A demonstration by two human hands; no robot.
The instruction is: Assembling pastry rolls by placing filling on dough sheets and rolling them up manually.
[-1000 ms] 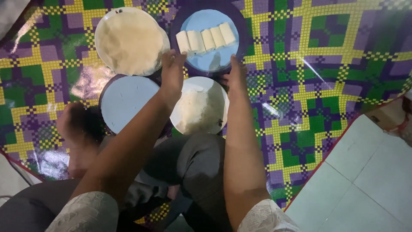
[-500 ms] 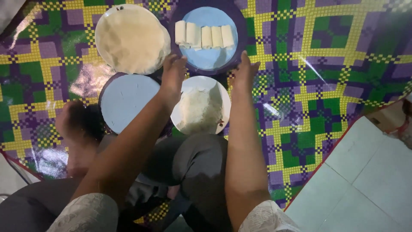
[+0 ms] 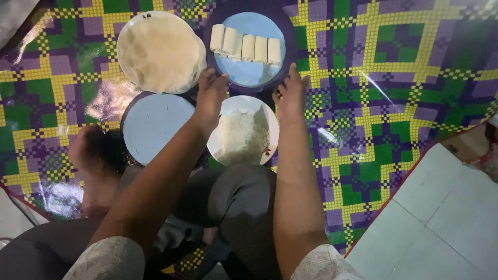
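Both hands slid toward blue plate | left hand, right hand loosely open, seemingly empty

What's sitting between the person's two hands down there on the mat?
In the head view, the near rim of the blue plate holding five rolls lies between the left hand and right hand.

Checked purple, green and yellow plastic floor mat: bears four round dishes. Far left, white plate stacked with thin pale wrappers; far right, blue plate carrying five pale rolls in a row. Near left, bare blue plate; near right, white plate with a crumbly pale filling. White floor tiles lie right of the mat.
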